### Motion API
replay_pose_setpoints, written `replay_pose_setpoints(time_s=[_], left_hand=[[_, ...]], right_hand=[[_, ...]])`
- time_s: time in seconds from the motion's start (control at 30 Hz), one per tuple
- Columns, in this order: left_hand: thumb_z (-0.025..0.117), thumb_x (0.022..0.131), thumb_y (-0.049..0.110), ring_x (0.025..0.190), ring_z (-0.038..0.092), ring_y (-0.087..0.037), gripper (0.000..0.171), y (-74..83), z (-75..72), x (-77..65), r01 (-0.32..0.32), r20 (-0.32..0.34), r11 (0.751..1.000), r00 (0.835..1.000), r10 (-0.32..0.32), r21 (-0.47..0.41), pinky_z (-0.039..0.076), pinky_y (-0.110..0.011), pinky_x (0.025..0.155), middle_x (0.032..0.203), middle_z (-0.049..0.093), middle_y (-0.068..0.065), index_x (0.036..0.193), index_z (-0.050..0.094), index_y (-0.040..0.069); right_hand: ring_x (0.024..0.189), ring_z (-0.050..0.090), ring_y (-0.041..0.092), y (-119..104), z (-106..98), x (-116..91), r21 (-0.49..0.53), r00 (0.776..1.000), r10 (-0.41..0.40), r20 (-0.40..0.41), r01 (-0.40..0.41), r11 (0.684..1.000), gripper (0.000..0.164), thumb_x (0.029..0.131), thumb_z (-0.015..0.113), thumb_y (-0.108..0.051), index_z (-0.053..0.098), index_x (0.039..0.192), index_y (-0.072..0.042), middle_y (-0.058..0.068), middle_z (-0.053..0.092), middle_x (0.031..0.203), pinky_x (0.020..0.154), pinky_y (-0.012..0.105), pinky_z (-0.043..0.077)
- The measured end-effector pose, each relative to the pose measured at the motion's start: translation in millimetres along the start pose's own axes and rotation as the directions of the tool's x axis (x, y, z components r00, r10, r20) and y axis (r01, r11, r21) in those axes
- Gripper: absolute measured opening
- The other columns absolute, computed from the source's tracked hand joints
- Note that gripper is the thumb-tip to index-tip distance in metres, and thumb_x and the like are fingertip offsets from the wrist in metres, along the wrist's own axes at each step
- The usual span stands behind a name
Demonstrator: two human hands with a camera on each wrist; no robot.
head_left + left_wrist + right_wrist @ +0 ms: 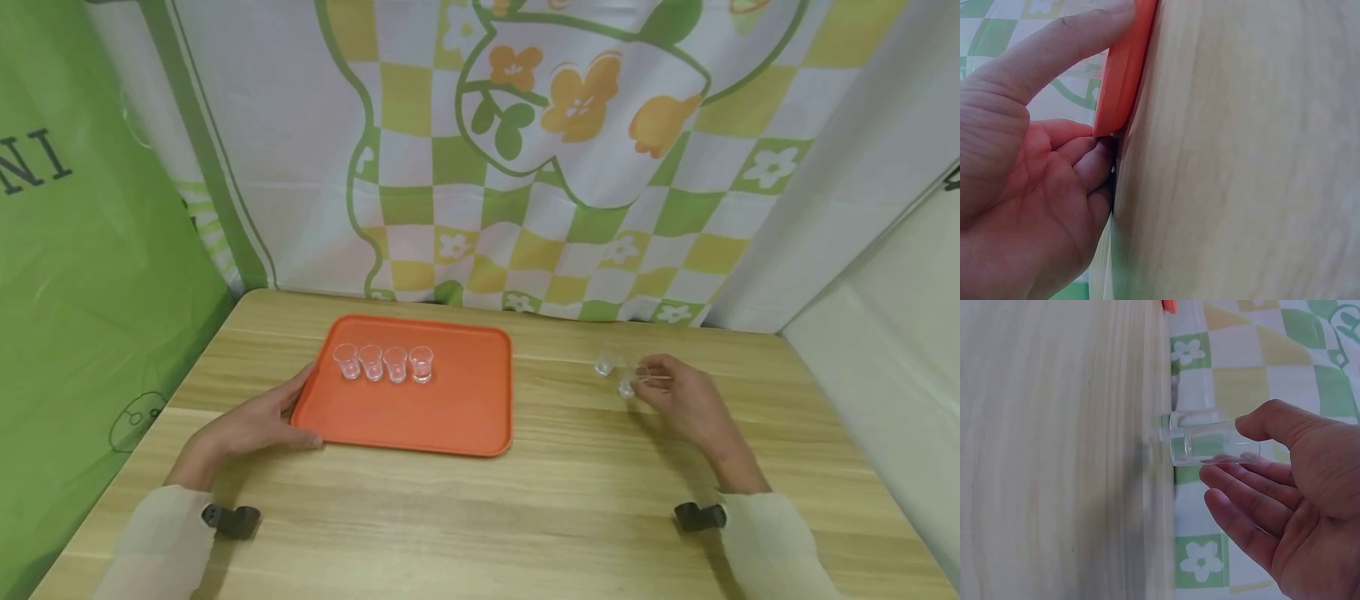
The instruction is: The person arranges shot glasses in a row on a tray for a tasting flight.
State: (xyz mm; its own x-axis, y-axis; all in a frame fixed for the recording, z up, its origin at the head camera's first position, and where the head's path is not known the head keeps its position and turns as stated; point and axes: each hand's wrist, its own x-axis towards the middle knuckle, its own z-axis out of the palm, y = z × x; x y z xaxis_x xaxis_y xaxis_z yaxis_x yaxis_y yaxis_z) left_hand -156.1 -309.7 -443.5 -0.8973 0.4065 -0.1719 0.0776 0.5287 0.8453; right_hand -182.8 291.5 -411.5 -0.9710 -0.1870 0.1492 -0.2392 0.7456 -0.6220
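Glasses (396,365), small and clear, stand four in a row on the left part of the orange tray (457,421); this row appears only in the head view. Closer detail of the other pair comes from the right wrist view: the right hand (684,400) pinches the nearer glass (1213,444) between thumb and fingers, and the farther glass (1194,417) is just beside it. Whether the pinched one touches the table (450,521), I cannot tell. From the left wrist, fingers hidden to the head view are seen bent under the tray's edge; the left hand (258,421) grips it there, with its thumb at the rim. Counted: six glasses, one tray, two hands.
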Motion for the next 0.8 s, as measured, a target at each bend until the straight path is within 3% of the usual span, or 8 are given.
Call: replay_pose_setpoints(time_s=[0.17, 0.23, 0.37, 0.5, 0.8], left_hand=[[0.088, 0.083, 0.024, 0.154, 0.007, -0.042, 0.12, -0.5, -0.2, -0.8, -0.007, 0.004, 1.0, 1.0, 0.007, -0.002, 0.022, -0.025, 0.114, 0.169, 0.006, -0.024, 0.166, 0.003, 0.007], [0.088, 0.083, 0.024, 0.154, 0.008, -0.042, 0.12, -0.6, -0.1, -0.6, -0.01, 0.003, 1.0, 1.0, 0.01, 0.001, 0.023, -0.02, 0.111, 0.169, 0.006, -0.024, 0.166, 0.003, 0.007], [0.088, 0.082, 0.024, 0.154, 0.008, -0.042, 0.12, 0.1, 0.0, -0.1, -0.011, 0.002, 1.0, 1.0, 0.011, 0.01, 0.021, -0.042, 0.119, 0.169, 0.007, -0.024, 0.166, 0.003, 0.007], [0.089, 0.082, 0.023, 0.153, 0.007, -0.044, 0.121, 0.8, -0.7, -0.3, -0.01, -0.001, 1.0, 1.0, 0.01, 0.012, 0.015, -0.063, 0.117, 0.169, 0.006, -0.025, 0.165, 0.004, 0.005], [0.089, 0.082, 0.024, 0.154, 0.005, -0.043, 0.121, 0.1, -1.3, 1.3, -0.015, 0.003, 1.0, 1.0, 0.015, 0.01, 0.013, -0.065, 0.116, 0.169, 0.005, -0.025, 0.166, 0.004, 0.006]], right_hand=[[0.101, 0.071, 0.041, -11.7, 6.1, -0.1, 0.015, 0.999, -0.031, -0.006, 0.031, 0.999, 0.04, 0.097, 0.074, -0.01, 0.059, 0.127, 0.011, 0.028, 0.069, 0.118, 0.08, 0.044, 0.059], [0.1, 0.072, 0.04, -15.7, 8.9, 1.1, 0.018, 0.999, -0.039, -0.011, 0.039, 0.999, 0.04, 0.096, 0.074, -0.009, 0.06, 0.126, 0.012, 0.029, 0.069, 0.118, 0.079, 0.043, 0.06], [0.099, 0.072, 0.04, -22.9, 15.3, 4.8, 0.017, 0.998, -0.061, -0.016, 0.062, 0.998, 0.038, 0.095, 0.075, -0.007, 0.061, 0.125, 0.012, 0.029, 0.068, 0.118, 0.078, 0.041, 0.06], [0.098, 0.073, 0.039, -29.7, 22.3, 9.2, 0.028, 0.996, -0.089, -0.016, 0.089, 0.996, 0.037, 0.095, 0.075, -0.007, 0.062, 0.124, 0.011, 0.027, 0.069, 0.116, 0.079, 0.042, 0.06], [0.097, 0.073, 0.036, -45.2, 36.5, 19.5, 0.052, 0.993, -0.119, 0.016, 0.118, 0.992, 0.036, 0.095, 0.074, -0.008, 0.062, 0.124, 0.01, 0.024, 0.071, 0.115, 0.081, 0.043, 0.06]])
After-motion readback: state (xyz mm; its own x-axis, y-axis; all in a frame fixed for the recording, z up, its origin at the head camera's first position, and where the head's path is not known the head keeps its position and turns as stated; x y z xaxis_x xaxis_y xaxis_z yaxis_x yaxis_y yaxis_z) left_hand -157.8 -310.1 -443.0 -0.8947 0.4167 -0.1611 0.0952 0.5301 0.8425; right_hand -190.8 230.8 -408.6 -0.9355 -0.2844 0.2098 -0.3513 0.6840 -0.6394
